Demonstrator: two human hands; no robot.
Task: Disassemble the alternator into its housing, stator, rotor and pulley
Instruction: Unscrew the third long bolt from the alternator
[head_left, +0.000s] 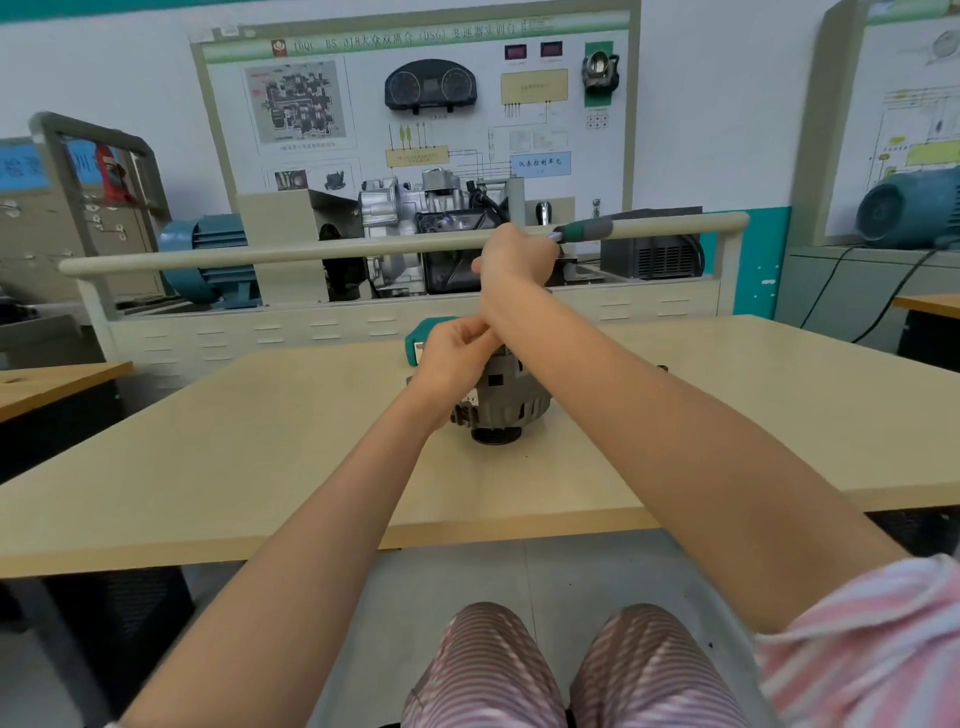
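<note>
Right hand (517, 254) is up high above the table, fingers curled tight round a tool (582, 230) — a green-and-grey handle pokes out to the right of the fist, and the working end is hidden behind the hand and wrist. Just below it, the left hand (453, 349) sits on top of the alternator (511, 400), fingers bent over its upper edge; whether it truly grips the casing or pinches some small part there, I cannot tell — the right forearm crosses in front. The alternator itself stands on the pale wooden table (260, 441), near the middle, pulley end down against the tabletop, ribbed grey housing showing between the two arms. Right behind it, partly covered by the left hand, lies a teal box (418, 343). Beyond the table's far edge runs a cream rail (260, 254), and behind that a training stand with a gearbox (410, 208) and a wall board (415, 104) carrying an instrument cluster. A blue motor (208, 254) sits to the left.
</note>
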